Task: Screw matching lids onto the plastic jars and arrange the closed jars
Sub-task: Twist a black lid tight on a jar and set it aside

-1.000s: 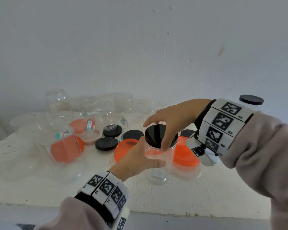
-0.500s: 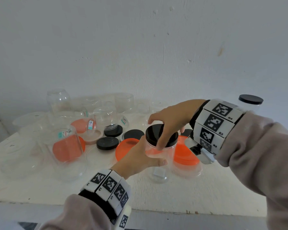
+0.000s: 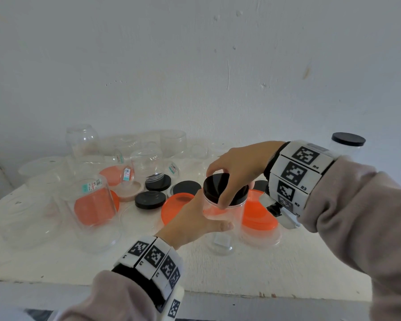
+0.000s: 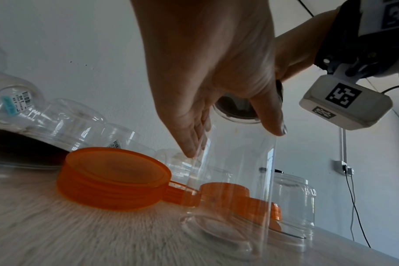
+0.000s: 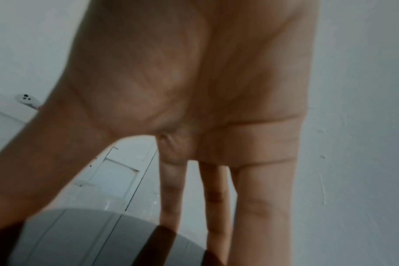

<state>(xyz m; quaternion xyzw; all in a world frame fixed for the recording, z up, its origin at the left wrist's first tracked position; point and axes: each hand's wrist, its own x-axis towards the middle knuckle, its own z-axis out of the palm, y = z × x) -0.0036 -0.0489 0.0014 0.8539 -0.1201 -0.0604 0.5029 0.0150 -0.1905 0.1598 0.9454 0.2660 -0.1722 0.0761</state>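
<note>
A tall clear plastic jar stands upright on the white table, near the front middle. My left hand grips its upper wall, thumb in front; in the left wrist view the jar rises under that hand. A black lid sits on the jar's mouth. My right hand grips the lid from above, fingers curled round its rim. The right wrist view is filled by my right hand with the lid's glossy top below it.
Several clear lidless jars and orange lids crowd the left and middle of the table. Loose black lids lie behind. A closed black-lidded jar stands at the back right. The front edge is close.
My right hand has turned on the black lid, its fingers coming further round the rim and its wrist dropping slightly. The left hand and the jar have stayed in place.
</note>
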